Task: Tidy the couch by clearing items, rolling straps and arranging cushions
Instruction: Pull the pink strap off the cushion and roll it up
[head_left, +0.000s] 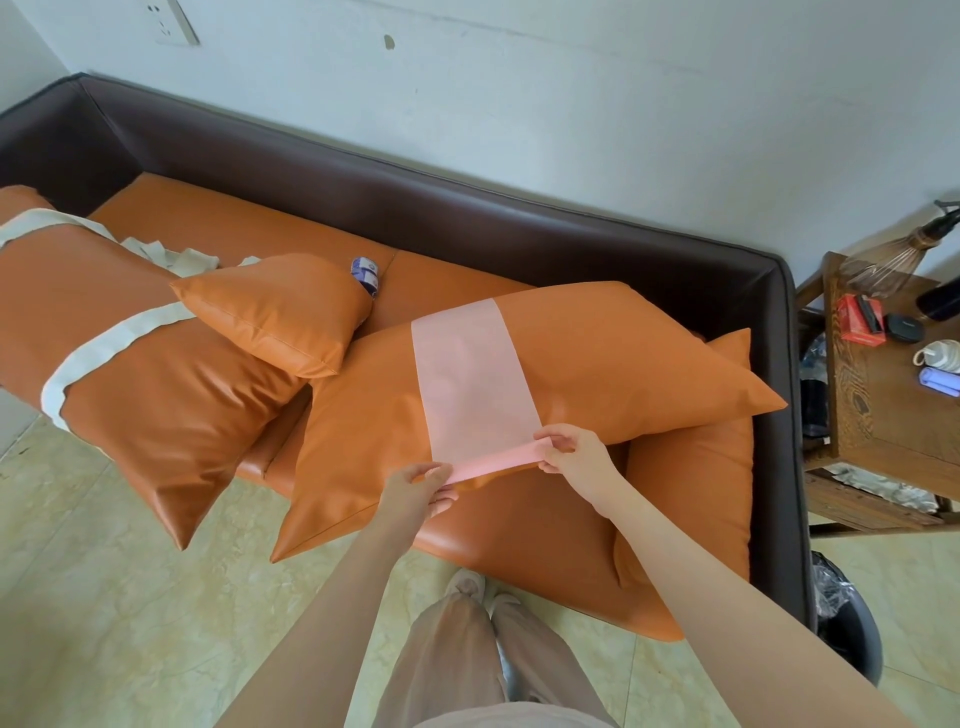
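Observation:
A wide pink strap (470, 374) lies flat across a large orange cushion (597, 364) on the couch (467, 213). Its near end is folded over into a thin roll. My left hand (418, 488) pinches the left end of that roll, and my right hand (571, 452) pinches the right end. A second long orange cushion (156, 395) on the left has white straps (104, 348) draped over it. A small orange cushion (280, 312) leans on both. A small blue and white packet (366, 275) sits on the seat behind the small cushion.
A wooden side table (883, 395) at the right holds a red box, a black case, a cup and a whisk. A black bin (847, 629) with a plastic liner stands by the couch's right end. Another orange cushion (696, 509) lies under the large one. Tiled floor spreads in front.

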